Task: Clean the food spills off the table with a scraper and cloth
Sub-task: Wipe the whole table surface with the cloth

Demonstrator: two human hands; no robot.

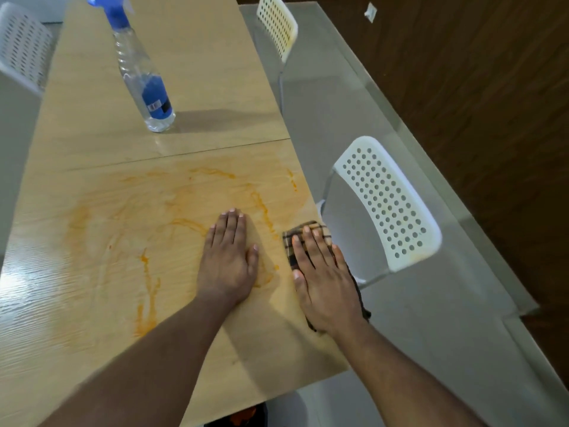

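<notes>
Orange food smears [144,229] spread in streaks and swirls over the near half of the light wooden table [92,303]. My left hand [227,257] lies flat on the tabletop, fingers straight, just right of the smears' middle. My right hand [323,282] presses flat, fingers straight, on a dark checked cloth [291,241] at the table's right edge; part of the cloth hangs over the edge. No scraper is in view.
A clear spray bottle [140,75] with a blue trigger head and blue label stands on the far half of the table. White perforated chairs stand at the right edge [388,201], far right [277,23] and far left [23,44]. Beyond are grey floor and a dark wooden wall.
</notes>
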